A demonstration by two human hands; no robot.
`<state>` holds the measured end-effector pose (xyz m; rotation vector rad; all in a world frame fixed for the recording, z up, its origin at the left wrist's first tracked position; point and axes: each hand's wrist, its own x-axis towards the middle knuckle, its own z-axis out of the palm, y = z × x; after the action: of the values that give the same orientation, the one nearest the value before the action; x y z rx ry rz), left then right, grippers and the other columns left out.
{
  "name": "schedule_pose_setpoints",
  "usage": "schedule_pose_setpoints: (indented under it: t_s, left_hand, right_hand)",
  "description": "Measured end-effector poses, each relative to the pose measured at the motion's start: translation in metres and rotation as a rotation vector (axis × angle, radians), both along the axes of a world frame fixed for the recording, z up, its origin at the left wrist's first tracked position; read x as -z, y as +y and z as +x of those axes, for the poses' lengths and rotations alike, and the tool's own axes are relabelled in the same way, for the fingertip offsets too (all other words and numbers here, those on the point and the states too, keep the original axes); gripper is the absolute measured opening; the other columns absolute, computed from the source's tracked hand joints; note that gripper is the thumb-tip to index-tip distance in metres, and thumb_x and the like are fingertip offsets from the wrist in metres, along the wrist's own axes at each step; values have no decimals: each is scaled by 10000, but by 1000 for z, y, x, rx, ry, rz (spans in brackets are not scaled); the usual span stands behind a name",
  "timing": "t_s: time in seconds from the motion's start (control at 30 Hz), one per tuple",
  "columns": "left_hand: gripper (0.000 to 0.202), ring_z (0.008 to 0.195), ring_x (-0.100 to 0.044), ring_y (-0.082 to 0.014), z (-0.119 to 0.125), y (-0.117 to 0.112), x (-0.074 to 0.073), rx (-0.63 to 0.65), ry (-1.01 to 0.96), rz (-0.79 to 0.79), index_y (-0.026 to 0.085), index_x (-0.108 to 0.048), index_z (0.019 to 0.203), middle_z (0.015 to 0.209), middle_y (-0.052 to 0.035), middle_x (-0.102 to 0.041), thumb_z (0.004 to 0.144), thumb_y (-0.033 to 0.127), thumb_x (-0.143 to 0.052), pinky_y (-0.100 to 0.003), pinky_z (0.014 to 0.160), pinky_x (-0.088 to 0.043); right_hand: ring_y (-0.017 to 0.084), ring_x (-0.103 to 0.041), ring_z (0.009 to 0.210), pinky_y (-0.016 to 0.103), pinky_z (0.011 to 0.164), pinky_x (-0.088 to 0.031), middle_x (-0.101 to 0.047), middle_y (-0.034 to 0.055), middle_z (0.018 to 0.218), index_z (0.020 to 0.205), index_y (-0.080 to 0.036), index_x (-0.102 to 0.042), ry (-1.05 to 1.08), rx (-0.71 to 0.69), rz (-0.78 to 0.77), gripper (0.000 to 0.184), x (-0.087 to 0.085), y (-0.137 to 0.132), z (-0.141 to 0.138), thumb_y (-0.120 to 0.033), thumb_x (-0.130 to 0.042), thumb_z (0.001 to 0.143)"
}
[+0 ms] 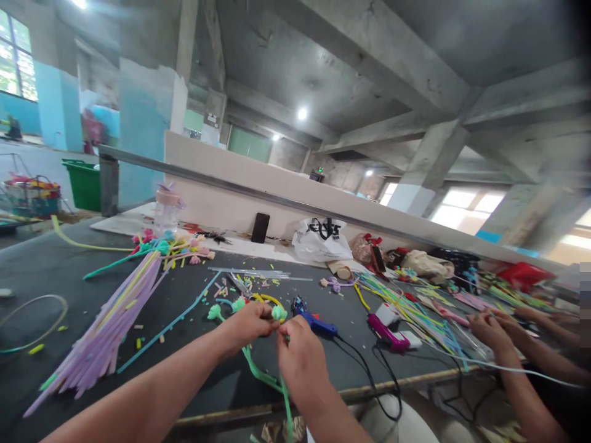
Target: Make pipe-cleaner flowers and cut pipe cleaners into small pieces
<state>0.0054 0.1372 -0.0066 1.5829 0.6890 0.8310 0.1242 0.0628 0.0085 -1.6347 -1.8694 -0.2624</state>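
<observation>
Over the near part of the dark table, my left hand (249, 326) is closed, its fingertips pinching at a small light-green flower head (279, 312). Just beside it my right hand (302, 357) is closed around the green stem (287, 403) under that head; the stem hangs past the table's front edge. The fingers partly hide where head and stem meet. More light-green flower pieces (215, 312) on bent green stems lie behind and below my left hand. A blue glue gun (318, 324) rests just beyond my right hand, its black cord trailing toward the edge.
A bundle of purple strips (104, 320) with colourful flower heads lies left. Scattered cut bits, clear sticks (258, 272) and a blue strip (173, 323) surround it. A magenta glue gun (388, 332) lies right, near a co-worker's hands (492, 329). Behind stand a phone (261, 227) and white bag (322, 240).
</observation>
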Motion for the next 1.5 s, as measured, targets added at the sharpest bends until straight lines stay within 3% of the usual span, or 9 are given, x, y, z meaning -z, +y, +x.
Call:
schedule_pose_setpoints:
  t_s: [0.1,0.17,0.37,0.5,0.63,0.9,1.2,1.33,1.5]
  left_hand:
    - [305,483,-257,-63,0,1,2,-38,-50,-18,160,-430,514,488,79,-309,612,351,-645,-217,480,-226]
    - [321,473,-266,-60,-3,2,-1,-39,-82,-41,155,-438,505,476,78,-323,605,364,-659,-215,476,-231]
    - [308,480,-333,-56,-15,3,-13,124,-222,-119,108,-619,656,543,34,-465,624,410,-674,-203,490,-284]
    - [343,517,-401,-68,-16,1,-13,187,-297,-166,108,-658,759,607,-1,-523,622,422,-689,-209,524,-324]
    - [285,532,-407,-63,-15,-2,-8,285,-412,-272,105,-665,733,608,-4,-522,599,347,-733,-205,546,-324]
    - [239,536,-411,-63,-13,-3,-8,261,-440,-312,103,-655,663,598,-4,-541,580,306,-749,-209,560,-318]
    - [245,529,-428,-72,-7,-3,-5,178,-407,-295,106,-642,627,583,-2,-551,553,310,-755,-214,545,-310]
    - [262,510,-414,-73,-5,-5,-4,122,-371,-261,102,-620,595,544,9,-532,541,322,-750,-218,534,-301]
    - [264,489,-392,-69,0,-8,-1,0,-331,-225,108,-589,584,509,32,-493,560,323,-740,-213,514,-281]
  right_hand:
    - [151,-508,621,259,577,-319,-552,50,714,644,-182,-569,-38,-7,56,172,7,3,-3,-105,-472,763]
    - [149,-485,610,258,567,-317,-529,34,672,591,-184,-542,116,-42,30,153,5,10,-1,-122,-512,728]
    - [55,-226,402,213,416,-179,-317,-88,432,604,-164,-504,1056,-329,-496,230,-12,20,16,-344,-625,682]
    - [33,-196,387,208,413,-128,-302,-100,412,564,-164,-453,1290,-508,-626,332,-15,14,17,-366,-706,637]
    - [21,-195,395,205,418,-116,-300,-96,454,603,-139,-506,1394,-641,-759,307,-14,14,13,-345,-730,640]
    - [21,-229,411,203,430,-142,-349,-80,471,647,-111,-579,1464,-658,-851,273,-13,19,17,-302,-770,600]
    - [26,-199,365,213,415,-119,-323,-103,376,544,-145,-528,1338,-366,-549,271,-8,11,10,-323,-730,568]
    - [65,-291,402,223,423,-209,-381,-75,409,528,-168,-527,1112,-173,-387,161,-4,10,4,-256,-641,600]
    - [135,-459,548,256,554,-338,-521,2,564,522,-194,-537,524,15,-17,142,5,5,-4,-165,-545,661]
